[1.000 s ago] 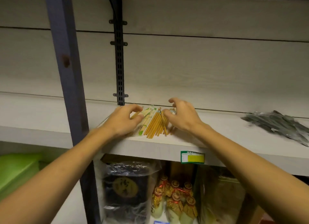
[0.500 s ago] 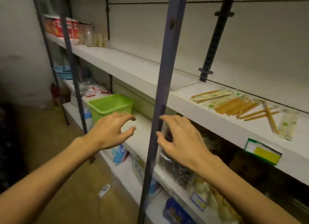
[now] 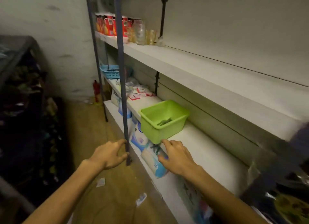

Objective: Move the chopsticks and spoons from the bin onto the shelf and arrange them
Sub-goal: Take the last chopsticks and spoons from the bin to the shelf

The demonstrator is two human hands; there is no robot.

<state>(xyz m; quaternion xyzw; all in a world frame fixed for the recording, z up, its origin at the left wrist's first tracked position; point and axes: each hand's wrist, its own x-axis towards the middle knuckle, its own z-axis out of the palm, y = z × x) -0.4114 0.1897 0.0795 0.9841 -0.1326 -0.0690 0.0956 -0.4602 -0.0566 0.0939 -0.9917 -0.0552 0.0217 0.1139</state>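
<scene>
Both hands empty, fingers loosely curled: left hand (image 3: 111, 155) at 7 o'clock of bin (image 3: 163, 120), right hand (image 3: 177, 155) at 6, likely reaching for remaining utensils (image 3: 164, 121).

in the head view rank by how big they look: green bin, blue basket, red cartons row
1. green bin, plainly largest.
2. red cartons row and blue basket look alike; both stand farther from the camera than the bin, so no ranking.

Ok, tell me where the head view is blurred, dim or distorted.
Head view: motion smear at the right edge, where the upper shelf end dissolves; left side dim and dark; wide-angle bowing in the shelf post; the green bin and both hands fairly sharp.
</scene>
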